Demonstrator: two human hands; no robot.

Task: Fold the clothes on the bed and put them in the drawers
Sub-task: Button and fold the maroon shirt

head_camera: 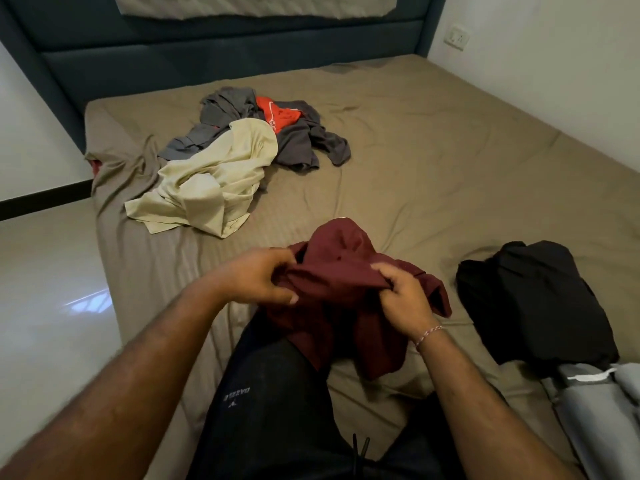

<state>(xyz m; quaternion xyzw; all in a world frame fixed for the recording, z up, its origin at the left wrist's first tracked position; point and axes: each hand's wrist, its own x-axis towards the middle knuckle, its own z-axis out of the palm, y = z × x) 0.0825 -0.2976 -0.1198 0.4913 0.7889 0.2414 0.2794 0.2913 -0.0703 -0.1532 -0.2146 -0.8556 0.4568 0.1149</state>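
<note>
Head view: one camera, looking down over the person's lap to the bed (433, 161).
Left hand (256, 278): fingers curled, pinching a bunched edge of the maroon shirt (346, 271).
Right hand (405, 296): fingers closed on another gathered edge of the same shirt — a thread bracelet (429, 332) sits at the wrist.
Maroon shirt: held up over the knee, crumpled, its lower part draped on the black trousers (277, 393); not yet folded.
Pile (249, 140): well apart toward the headboard (221, 64) — a grey top, an orange piece, a cream shirt (214, 181) sprawled loose.
Folded so far, it seems: a black bundle (533, 299) at the right, grey cloth (595, 403) just beside it.
Drawers: none in view.
Risk: both grips look to be on bunched cloth, not seams — spread like this, the shirt would likely fold crooked or twisted.
Risk: a shake-out near the black bundle could knock it open.
Textures: soft matte knit, limp; the sheet is olive, faintly striped, creased.
</note>
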